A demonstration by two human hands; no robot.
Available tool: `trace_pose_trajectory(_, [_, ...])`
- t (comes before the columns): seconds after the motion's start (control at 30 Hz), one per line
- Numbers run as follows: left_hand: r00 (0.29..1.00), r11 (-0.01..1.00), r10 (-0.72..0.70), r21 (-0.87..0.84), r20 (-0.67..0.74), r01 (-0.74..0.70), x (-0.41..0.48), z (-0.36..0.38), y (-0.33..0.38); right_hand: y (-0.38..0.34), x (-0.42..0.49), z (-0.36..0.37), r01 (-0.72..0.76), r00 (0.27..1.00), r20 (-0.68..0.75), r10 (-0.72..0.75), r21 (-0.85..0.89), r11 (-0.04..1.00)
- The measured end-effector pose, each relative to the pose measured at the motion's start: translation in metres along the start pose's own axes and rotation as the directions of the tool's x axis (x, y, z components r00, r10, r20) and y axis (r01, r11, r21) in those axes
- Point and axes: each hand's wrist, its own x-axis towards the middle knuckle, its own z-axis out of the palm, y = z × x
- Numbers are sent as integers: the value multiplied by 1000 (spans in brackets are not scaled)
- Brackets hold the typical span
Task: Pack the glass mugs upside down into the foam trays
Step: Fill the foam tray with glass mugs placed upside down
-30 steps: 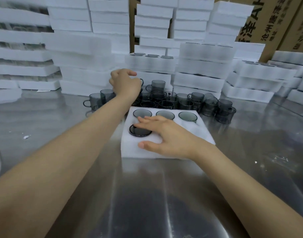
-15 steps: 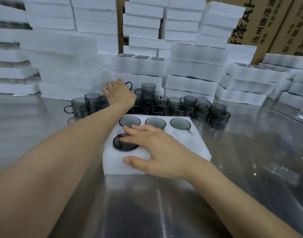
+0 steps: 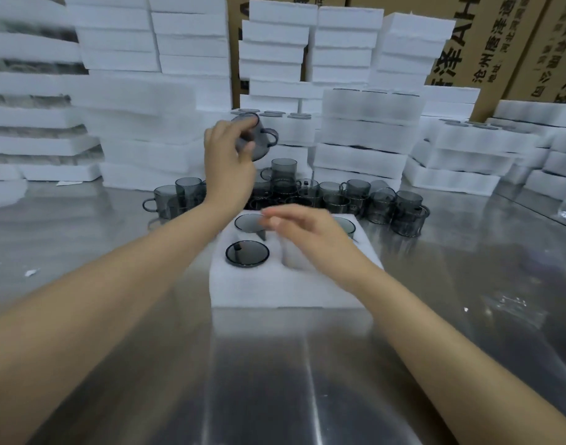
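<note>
A mug [image 3: 257, 136] has been lifted out of the loose mugs [image 3: 355, 195] on the far side and is now held tilted in the air by the left hand [image 3: 228, 162], which was lowered among them a second ago. The right hand [image 3: 307, 234], earlier laid flat on the foam tray [image 3: 275, 290], has been raised off it and is blurred. The near middle pocket [image 3: 294, 256] has been uncovered.

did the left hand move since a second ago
Yes: the left hand rose from the cluster of loose grey glass mugs, and now grips one smoky grey glass mug above them.
</note>
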Motion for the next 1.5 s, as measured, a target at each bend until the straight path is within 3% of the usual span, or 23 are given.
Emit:
trace_pose_trajectory(0.07, [995, 996, 71, -49, 63, -68, -22, -10, 21, 1, 5, -8, -11, 975, -209, 80, 310, 951])
trace_pose_trajectory(0.13, [986, 991, 107, -88, 131, -96, -44, -17, 34, 1, 9, -16, 9, 907, -354, 227, 555, 832])
trace_pose_trajectory(0.23, [929, 968, 246, -108, 277, -225, -69, -23, 39, 3, 13, -23, 24, 872, -354, 337, 719, 695])
trace_pose_trajectory(0.3, [860, 940, 342, -133, 379, -315, -73, -23, 39, 2, 13, -21, 18, 910, -309, 277, 696, 718])
trace_pose_trajectory(0.37, [826, 934, 357, -161, 437, -319, -72, -23, 40, -1, 11, -19, 43, 928, -304, 215, 661, 749])
trace_pose_trajectory(0.57, [883, 942, 139, -335, 448, 21, -70, -25, 35, 1, 6, -22, 65, 950, -292, 113, 537, 841])
trace_pose_trajectory(0.7, [883, 934, 17, -322, 470, 153, -66, -26, 28, 1, 4, -23, 86, 962, -272, 33, 415, 906])
trace_pose_trajectory(0.83, [860, 815, -206, -405, 466, 415, -63, -23, 28, 1, 3, -16, 125, 930, -366, 11, 347, 930])
trace_pose_trajectory(0.93, [843, 786, -297, -386, 447, 482, -64, -23, 28, 3, 3, -15, 125, 894, -448, -27, 190, 974])
trace_pose_trajectory(1.07, [804, 802, -288, -327, 520, 499, -63, -24, 30, 7, 3, -14, 104, 895, -444, -51, 95, 990])
trace_pose_trajectory(1.23, [759, 850, -218, -262, 613, 456, -65, -24, 30, 10, 3, -13, 178, 895, -426, -132, 70, 982])
trace_pose_trajectory(1.37, [754, 918, -160, -186, 637, 351, -67, -26, 29, 6, 0, -12, 211, 890, -417, -187, 12, 977])
trace_pose_trajectory(1.5, [742, 945, -119, -154, 660, 288, -67, -29, 27, 6, -4, -7, 195, 875, -412, -254, -180, 964])
